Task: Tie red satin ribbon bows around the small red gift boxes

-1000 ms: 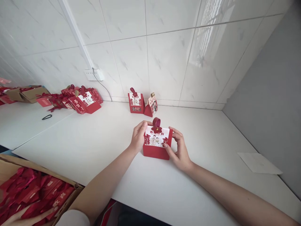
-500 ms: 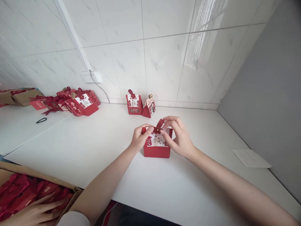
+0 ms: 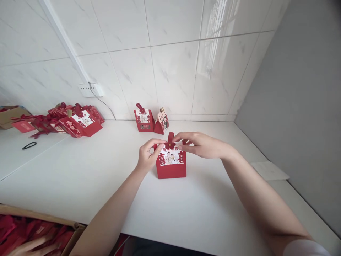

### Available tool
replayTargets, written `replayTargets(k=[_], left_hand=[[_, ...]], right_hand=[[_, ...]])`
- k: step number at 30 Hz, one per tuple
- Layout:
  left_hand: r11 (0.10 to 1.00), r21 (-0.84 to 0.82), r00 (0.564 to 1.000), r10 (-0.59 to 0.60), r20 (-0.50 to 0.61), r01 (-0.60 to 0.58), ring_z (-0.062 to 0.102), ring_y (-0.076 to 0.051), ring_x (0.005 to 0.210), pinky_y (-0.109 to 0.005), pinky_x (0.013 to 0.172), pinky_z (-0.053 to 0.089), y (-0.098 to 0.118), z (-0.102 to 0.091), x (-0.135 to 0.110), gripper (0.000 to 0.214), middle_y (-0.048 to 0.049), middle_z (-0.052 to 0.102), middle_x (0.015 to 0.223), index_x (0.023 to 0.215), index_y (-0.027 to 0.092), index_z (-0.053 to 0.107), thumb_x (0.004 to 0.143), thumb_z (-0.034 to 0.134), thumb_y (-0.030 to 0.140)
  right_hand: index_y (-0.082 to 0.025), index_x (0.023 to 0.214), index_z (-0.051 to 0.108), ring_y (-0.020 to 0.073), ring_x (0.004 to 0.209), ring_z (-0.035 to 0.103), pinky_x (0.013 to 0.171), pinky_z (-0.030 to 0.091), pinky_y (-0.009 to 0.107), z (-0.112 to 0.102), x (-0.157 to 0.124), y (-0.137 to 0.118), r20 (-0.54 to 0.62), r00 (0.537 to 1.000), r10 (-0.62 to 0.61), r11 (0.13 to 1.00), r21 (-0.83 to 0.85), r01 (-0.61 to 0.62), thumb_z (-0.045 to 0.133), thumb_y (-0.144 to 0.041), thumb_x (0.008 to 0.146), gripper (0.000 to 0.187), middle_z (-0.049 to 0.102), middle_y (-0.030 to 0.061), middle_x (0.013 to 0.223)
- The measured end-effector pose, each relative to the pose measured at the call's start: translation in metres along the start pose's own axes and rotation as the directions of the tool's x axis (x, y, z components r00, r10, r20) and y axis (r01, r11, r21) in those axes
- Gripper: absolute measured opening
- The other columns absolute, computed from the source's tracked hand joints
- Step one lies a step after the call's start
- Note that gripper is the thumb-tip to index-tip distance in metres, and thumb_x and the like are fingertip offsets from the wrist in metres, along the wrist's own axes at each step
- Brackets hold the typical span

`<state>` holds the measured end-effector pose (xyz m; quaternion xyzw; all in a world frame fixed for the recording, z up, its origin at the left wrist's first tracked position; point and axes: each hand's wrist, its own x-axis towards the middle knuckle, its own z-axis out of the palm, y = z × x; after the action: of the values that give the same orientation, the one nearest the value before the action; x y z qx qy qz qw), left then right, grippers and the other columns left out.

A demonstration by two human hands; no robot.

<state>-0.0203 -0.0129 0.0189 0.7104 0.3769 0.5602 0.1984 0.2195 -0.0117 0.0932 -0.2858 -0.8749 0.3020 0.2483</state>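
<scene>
A red gift box (image 3: 172,171) stands upright on the white table in front of me. A couple is printed on its white panel, and a dark red flower (image 3: 169,145) with a ribbon loop (image 3: 171,137) sits at its top. My left hand (image 3: 147,154) pinches the box's upper left edge, thumb in front and fingers behind. On the other side, my right hand (image 3: 198,144) grips the top right edge, thumb on the front and forefinger beside the ribbon loop. Some of its fingers are hidden behind the box.
Behind stand two finished-looking gift boxes (image 3: 144,121) by the tiled wall. More red boxes (image 3: 80,122) lie heaped at the left, near a black loop (image 3: 29,145). Another person's hand (image 3: 34,247) reaches into a carton (image 3: 39,217) at lower left. White paper (image 3: 269,170) lies at right.
My right hand has turned flatter and lowered onto the box's top right edge, its fingers less raised. My left hand keeps its hold. The whole view has shifted a little.
</scene>
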Motion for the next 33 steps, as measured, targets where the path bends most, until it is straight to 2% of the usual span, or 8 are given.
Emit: replayTargets(k=[3, 7, 13, 18, 21, 24, 29, 33], left_hand=[[0.997, 0.042, 0.998, 0.060, 0.015, -0.060, 0.066, -0.018, 0.090, -0.030, 0.083, 0.050, -0.003, -0.003, 0.001, 0.013, -0.0064, 0.072, 0.096, 0.096, 0.020, 0.073, 0.089, 0.064, 0.026], [0.998, 0.034, 0.998, 0.061, 0.014, -0.062, 0.066, -0.019, 0.090, -0.032, 0.083, 0.051, -0.005, -0.002, -0.001, 0.013, -0.0068, 0.072, 0.095, 0.096, 0.020, 0.072, 0.086, 0.068, 0.027], [0.994, -0.046, 0.995, -0.096, 0.007, 0.096, 0.064, -0.016, 0.080, -0.026, 0.074, 0.050, 0.000, 0.006, -0.009, 0.014, -0.0028, 0.070, 0.086, 0.090, 0.019, 0.067, 0.083, 0.072, 0.031], [0.987, -0.108, 0.992, -0.117, 0.035, 0.120, 0.057, -0.013, 0.070, -0.024, 0.067, 0.044, 0.005, 0.013, -0.014, 0.019, 0.0001, 0.063, 0.077, 0.084, 0.019, 0.060, 0.091, 0.062, 0.036], [0.951, -0.240, 0.981, -0.177, 0.084, 0.193, 0.051, -0.012, 0.065, -0.024, 0.063, 0.041, 0.006, 0.015, -0.015, 0.025, 0.0008, 0.058, 0.073, 0.083, 0.019, 0.056, 0.095, 0.054, 0.041], [0.920, -0.305, 0.969, -0.227, 0.098, 0.246, 0.050, -0.013, 0.064, -0.025, 0.062, 0.040, 0.006, 0.016, -0.016, 0.029, 0.0006, 0.056, 0.072, 0.083, 0.019, 0.055, 0.096, 0.052, 0.045], [0.983, -0.122, 0.990, -0.137, 0.029, 0.140, 0.053, -0.014, 0.068, -0.026, 0.066, 0.041, 0.007, 0.014, -0.016, 0.025, -0.0006, 0.059, 0.076, 0.090, 0.020, 0.060, 0.097, 0.050, 0.043], [0.997, 0.076, 1.000, -0.021, -0.003, 0.022, 0.055, -0.014, 0.069, -0.026, 0.065, 0.042, 0.009, 0.011, -0.015, 0.022, -0.0009, 0.061, 0.078, 0.092, 0.020, 0.059, 0.099, 0.046, 0.037]], right_hand=[[-0.030, 0.119, 0.063, 0.0196, 0.095, 0.064, 0.083, 0.053, 0.036, 0.002, -0.002, 0.004, -0.006, 0.999, -0.045, 0.999, -0.012, 0.045, 0.049, -0.031, 0.097, 0.027, 0.069, 0.0022, 0.114], [-0.027, 0.114, 0.063, 0.0190, 0.092, 0.065, 0.083, 0.055, 0.037, 0.010, 0.001, 0.006, -0.057, 0.996, -0.068, 0.997, 0.038, 0.070, 0.054, -0.032, 0.094, 0.022, 0.068, 0.0037, 0.112], [-0.021, 0.092, 0.064, 0.0173, 0.089, 0.065, 0.075, 0.057, 0.031, 0.033, 0.016, 0.010, -0.288, 0.956, -0.056, 0.987, 0.131, 0.097, 0.069, -0.041, 0.086, 0.021, 0.063, 0.0055, 0.102], [-0.019, 0.087, 0.067, 0.0142, 0.077, 0.064, 0.076, 0.056, 0.032, 0.041, 0.022, 0.012, -0.295, 0.955, -0.041, 0.949, 0.288, 0.129, 0.070, -0.037, 0.086, 0.019, 0.062, 0.0039, 0.094], [-0.019, 0.085, 0.068, 0.0150, 0.079, 0.064, 0.076, 0.056, 0.033, 0.043, 0.023, 0.013, -0.284, 0.959, -0.022, 0.917, 0.377, 0.133, 0.072, -0.041, 0.083, 0.023, 0.064, 0.0041, 0.094], [-0.019, 0.078, 0.069, 0.0156, 0.077, 0.064, 0.069, 0.055, 0.030, 0.045, 0.024, 0.014, -0.320, 0.947, 0.026, 0.884, 0.449, 0.127, 0.073, -0.046, 0.081, 0.028, 0.065, 0.0046, 0.093], [-0.019, 0.074, 0.072, 0.0182, 0.074, 0.066, 0.065, 0.052, 0.031, 0.042, 0.023, 0.015, -0.377, 0.920, 0.108, 0.882, 0.463, 0.086, 0.076, -0.047, 0.078, 0.029, 0.070, 0.0045, 0.082], [-0.020, 0.074, 0.074, 0.0215, 0.083, 0.069, 0.070, 0.054, 0.032, 0.039, 0.021, 0.015, -0.377, 0.925, 0.052, 0.907, 0.405, 0.114, 0.074, -0.048, 0.080, 0.029, 0.071, 0.0047, 0.081]])
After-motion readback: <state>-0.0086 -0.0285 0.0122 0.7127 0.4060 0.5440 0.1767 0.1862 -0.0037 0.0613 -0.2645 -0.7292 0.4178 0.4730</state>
